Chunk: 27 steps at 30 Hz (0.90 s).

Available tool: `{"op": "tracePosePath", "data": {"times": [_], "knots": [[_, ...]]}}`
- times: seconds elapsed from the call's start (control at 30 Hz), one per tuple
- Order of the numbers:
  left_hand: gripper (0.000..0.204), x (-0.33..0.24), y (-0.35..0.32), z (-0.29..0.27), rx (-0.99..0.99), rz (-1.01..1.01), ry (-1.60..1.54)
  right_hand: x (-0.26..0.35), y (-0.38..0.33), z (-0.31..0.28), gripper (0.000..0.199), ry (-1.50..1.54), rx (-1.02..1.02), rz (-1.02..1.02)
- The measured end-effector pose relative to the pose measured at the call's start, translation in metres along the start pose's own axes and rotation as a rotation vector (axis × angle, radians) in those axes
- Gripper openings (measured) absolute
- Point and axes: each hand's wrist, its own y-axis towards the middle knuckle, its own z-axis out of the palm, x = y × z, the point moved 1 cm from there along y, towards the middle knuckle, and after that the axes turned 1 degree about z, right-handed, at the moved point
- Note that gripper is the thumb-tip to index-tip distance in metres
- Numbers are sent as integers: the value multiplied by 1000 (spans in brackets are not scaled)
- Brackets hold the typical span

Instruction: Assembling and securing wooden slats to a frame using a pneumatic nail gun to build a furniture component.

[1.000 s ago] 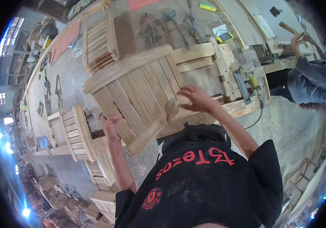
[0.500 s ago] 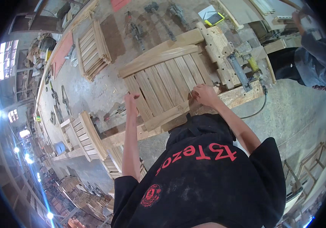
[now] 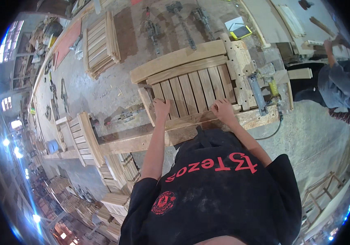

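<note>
A slatted wooden panel (image 3: 189, 92), with a curved top rail, lies on the bench in front of me. It sits inside a wooden jig, between a thick curved block (image 3: 179, 61) at the far side, a narrow board (image 3: 146, 105) at the left and a rough drilled block (image 3: 241, 67) at the right. My left hand (image 3: 161, 108) is closed on the panel's near left corner. Toward the near right, my right hand (image 3: 223, 111) has its fingers bent and closed over the near rail. Both sets of fingertips are partly hidden.
A blue-grey clamp (image 3: 257, 92) with a hose lies right of the jig. Bar clamps (image 3: 179, 24) rest beyond it. More slatted panels (image 3: 100, 45) are stacked at the left. A yellow-edged device (image 3: 241, 32) lies at the far right. A co-worker (image 3: 340, 77) stands at the right.
The slatted panel has turned from a tilted position and now sits squarer within the jig. My left hand has moved inward onto its near left corner; the right hand remains near the near rail.
</note>
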Motion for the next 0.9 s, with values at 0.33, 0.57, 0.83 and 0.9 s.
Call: {"op": "tracePosePath", "data": {"times": [0.33, 0.57, 0.83, 0.9], "knots": [[52, 40, -20, -42, 407, 65, 50, 7, -12, 8, 14, -192, -151, -28], [47, 72, -46, -60, -40, -134, -4, 7, -9, 10, 17, -227, -133, 4], [32, 55, -33, -53, 225, -89, -131, 7, -8, 19, 17, -312, -97, 72], [32, 56, -32, -52, 216, -47, -123, 11, -6, 21, 16, -330, -91, 92]]}}
